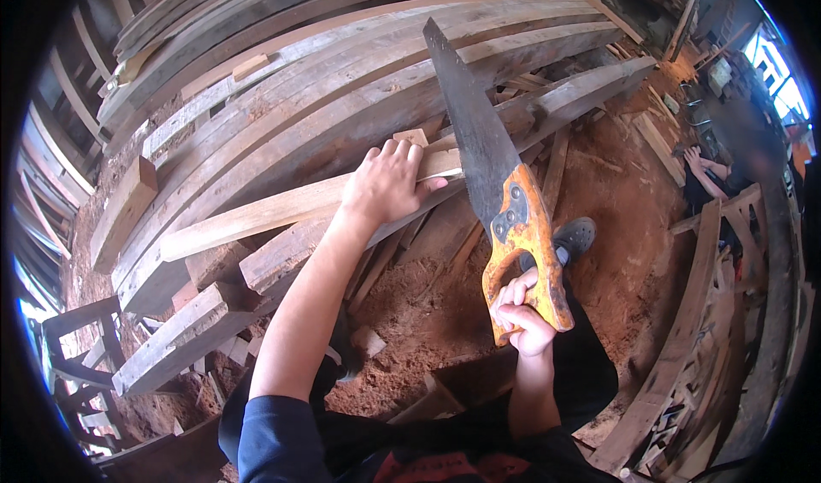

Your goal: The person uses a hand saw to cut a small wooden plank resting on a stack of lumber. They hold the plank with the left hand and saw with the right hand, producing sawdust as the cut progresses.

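Observation:
In my right hand is a handsaw, its worn orange handle wrapped by my fingers. The dark blade points up and away, crossing in front of the right end of a pale wooden batten. Whether its teeth touch the wood I cannot tell. My left hand presses on the batten near that end, fingers curled over the far side and thumb on the near side. Beneath the batten lie thicker beams. A small wood block shows just beyond my left fingers.
Long stacked planks fill the far side. Heavy timber ends jut out at the near left. Reddish sawdust and scraps cover the floor, where my shoe stands. Another person's hands appear at the right, beyond more timber.

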A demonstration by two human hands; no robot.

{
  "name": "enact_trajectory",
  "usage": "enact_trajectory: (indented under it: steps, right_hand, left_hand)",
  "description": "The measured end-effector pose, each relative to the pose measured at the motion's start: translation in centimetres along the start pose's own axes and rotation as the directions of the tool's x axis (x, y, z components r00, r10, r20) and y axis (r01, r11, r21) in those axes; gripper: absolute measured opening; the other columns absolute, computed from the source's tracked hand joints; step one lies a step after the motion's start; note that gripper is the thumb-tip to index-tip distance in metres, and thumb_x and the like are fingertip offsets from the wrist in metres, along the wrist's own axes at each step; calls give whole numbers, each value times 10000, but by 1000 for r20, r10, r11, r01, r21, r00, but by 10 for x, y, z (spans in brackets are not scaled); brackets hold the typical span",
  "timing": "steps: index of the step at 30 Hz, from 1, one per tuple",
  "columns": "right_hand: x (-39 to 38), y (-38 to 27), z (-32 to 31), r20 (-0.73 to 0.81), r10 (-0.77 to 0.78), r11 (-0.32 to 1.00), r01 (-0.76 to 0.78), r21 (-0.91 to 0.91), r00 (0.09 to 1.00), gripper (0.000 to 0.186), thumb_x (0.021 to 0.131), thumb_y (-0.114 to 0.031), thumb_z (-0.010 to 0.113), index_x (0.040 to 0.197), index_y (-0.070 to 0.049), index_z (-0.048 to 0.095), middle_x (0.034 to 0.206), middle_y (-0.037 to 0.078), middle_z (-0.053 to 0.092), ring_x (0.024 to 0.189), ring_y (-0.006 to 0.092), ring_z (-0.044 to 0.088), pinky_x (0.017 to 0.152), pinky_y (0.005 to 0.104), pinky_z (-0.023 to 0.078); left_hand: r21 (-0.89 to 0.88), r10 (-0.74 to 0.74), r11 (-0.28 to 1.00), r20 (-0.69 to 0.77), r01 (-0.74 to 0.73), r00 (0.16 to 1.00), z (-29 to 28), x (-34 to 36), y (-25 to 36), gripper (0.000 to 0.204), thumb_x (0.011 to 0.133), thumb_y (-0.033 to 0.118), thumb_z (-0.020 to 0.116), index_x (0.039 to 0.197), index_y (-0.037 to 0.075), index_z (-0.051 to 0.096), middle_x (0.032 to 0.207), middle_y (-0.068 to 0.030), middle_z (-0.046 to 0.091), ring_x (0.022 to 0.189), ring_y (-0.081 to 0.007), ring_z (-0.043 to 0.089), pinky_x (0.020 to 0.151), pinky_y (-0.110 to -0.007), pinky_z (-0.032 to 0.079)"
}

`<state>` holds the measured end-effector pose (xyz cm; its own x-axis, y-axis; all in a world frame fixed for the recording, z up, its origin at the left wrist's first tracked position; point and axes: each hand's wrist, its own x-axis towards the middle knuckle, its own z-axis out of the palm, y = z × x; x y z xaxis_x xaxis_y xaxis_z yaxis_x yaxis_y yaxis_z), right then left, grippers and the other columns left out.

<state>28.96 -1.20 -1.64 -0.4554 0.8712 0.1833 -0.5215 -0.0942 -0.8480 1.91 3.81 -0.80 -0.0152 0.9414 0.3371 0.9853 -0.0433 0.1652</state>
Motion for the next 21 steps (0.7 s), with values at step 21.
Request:
enact_trajectory:
  steps: [21]
  right_hand:
    - [-16, 16, 9, -7, -12, 1000, 12, -7, 1000, 322, 657, 130, 663, 871, -59, 513, 701, 6, 501, 613, 104, 532, 551, 250, 452]
  left_hand:
    - [61, -27, 998, 73, 22, 997, -5, 2, 6, 684, 919, 585, 449, 1147, -56, 512, 1149, -220, 571, 1110, -345, 549, 944, -430, 451]
